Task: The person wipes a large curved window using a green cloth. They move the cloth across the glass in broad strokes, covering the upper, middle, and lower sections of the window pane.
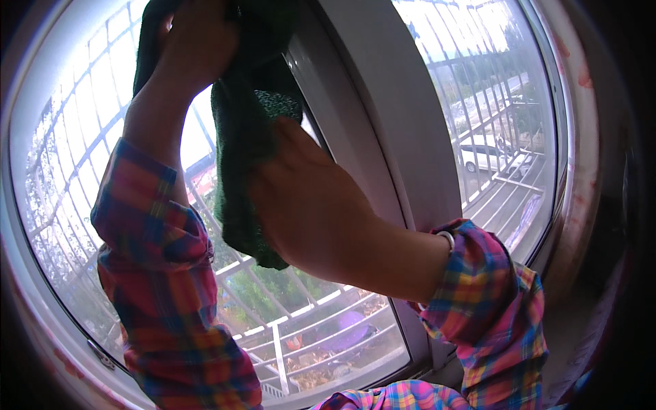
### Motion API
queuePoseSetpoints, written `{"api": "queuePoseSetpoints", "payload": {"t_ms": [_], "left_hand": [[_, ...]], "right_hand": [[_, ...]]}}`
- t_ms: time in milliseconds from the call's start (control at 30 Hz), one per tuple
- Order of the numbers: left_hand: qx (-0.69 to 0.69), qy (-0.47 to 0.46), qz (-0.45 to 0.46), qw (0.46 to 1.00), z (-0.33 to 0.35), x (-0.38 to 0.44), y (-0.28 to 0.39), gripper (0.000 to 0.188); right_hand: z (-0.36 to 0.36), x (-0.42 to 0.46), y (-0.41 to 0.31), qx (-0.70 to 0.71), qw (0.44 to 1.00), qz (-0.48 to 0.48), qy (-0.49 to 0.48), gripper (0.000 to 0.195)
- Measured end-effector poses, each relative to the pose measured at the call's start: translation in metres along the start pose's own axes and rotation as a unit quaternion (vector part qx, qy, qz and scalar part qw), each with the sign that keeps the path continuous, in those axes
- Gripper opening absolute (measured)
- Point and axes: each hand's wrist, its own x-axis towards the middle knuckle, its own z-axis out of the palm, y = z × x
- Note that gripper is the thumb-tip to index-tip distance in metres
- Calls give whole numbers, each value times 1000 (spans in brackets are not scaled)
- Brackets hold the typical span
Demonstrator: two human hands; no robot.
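A dark green cloth, perhaps a towel, hangs in folds before the left window pane. My left hand is raised near the top of the view and grips the cloth's upper part; its fingertips are hidden. Lower and to the right, my right hand has its fingers closed on the hanging part, whose lower end dangles beside the palm. The cloth's top runs out of view. I cannot tell whether it touches the glass.
A pale window frame post stands between the left pane and the right pane. Outside are metal security bars and a parked white car. A small metal fitting sits on the lower left frame.
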Motion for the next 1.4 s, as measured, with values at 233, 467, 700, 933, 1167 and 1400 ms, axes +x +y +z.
{"api": "queuePoseSetpoints", "payload": {"t_ms": [233, 467, 700, 933, 1167, 1400], "left_hand": [[-120, 10, 115, 986, -29, -89, 53, 52], [-158, -57, 73, 983, -70, -128, 30, 46], [-99, 0, 108, 989, -63, -221, -30, 45], [-246, -164, 121, 948, -120, -278, 93, 44], [-430, -118, 182, 876, -116, -374, 177, 37], [-350, -95, 89, 928, -108, -315, 123, 46]], "right_hand": [[2, -52, -33, 16, 986, -14, -166, 32], [13, -37, -71, 90, 992, 35, -77, 32], [38, -51, -114, 160, 983, 89, 1, 46], [50, -155, -148, 235, 931, 272, -60, 45], [62, -252, -204, 316, 858, 404, -38, 52], [80, -199, -152, 160, 946, 281, 0, 61]]}}
